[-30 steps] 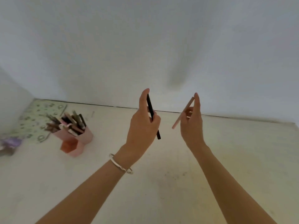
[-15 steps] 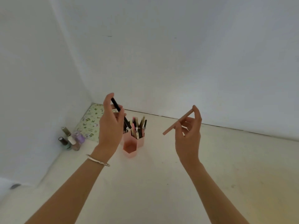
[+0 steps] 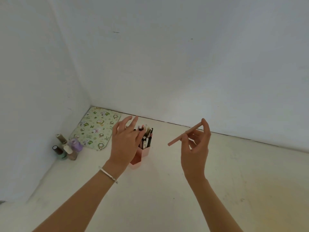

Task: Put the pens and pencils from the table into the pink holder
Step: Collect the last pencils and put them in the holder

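The pink holder (image 3: 145, 151) stands on the pale table, packed with several upright pens and pencils (image 3: 147, 136). My left hand (image 3: 124, 141) hovers over its left side with fingers spread and nothing in them, hiding part of the holder. To the right, my right hand (image 3: 197, 148) is raised above the table and pinches a pink pencil (image 3: 184, 136) between thumb and fingers. The pencil slants down to the left, its tip pointing toward the holder but well apart from it.
A green patterned mat (image 3: 97, 128) lies in the back left corner. Several small nail polish bottles (image 3: 67, 149) stand by the left wall. White walls close the table at the back and left.
The black pen that my left hand held is gone from it, and the hand now has its fingers spread over the holder. My right hand still holds the pink pencil.
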A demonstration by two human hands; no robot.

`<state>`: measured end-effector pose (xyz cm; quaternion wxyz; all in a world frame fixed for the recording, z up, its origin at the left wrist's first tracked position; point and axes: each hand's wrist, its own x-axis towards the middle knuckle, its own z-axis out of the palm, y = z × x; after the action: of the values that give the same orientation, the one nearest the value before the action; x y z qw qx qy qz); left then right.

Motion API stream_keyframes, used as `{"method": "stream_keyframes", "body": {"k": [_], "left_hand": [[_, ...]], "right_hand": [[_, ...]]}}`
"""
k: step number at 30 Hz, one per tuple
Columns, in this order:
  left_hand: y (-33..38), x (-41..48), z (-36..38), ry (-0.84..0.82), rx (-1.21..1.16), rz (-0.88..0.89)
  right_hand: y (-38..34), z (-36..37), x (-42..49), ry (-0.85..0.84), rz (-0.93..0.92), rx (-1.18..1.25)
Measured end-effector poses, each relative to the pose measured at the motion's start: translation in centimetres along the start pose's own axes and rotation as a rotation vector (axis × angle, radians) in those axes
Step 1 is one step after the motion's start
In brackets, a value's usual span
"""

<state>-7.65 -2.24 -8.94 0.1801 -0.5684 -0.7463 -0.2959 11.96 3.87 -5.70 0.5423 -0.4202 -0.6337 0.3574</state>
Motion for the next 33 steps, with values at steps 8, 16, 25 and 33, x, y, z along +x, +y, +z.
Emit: {"method": "stream_keyframes", "body": {"k": [8,16,25,33], "left_hand": [[-2.8,4.0,-4.8,0.410,-0.202,-0.174],[-5.1,2.7,-6.2,0.349,-0.244,-0.251],[-4.8,2.1,-7.5,0.335,-0.311,-0.301],[-4.3,2.7,-7.4,-0.447,-0.529,-0.497]], "right_hand": [[-1.9,4.8,0.6,-0.002,-0.046,0.152],[1.0,8.6,-0.1,-0.316,-0.187,-0.133],[3.5,7.3,-1.9,-0.294,-0.479,-0.569],[2.1,5.7,-1.2,-0.275,0.203,-0.349]]}}
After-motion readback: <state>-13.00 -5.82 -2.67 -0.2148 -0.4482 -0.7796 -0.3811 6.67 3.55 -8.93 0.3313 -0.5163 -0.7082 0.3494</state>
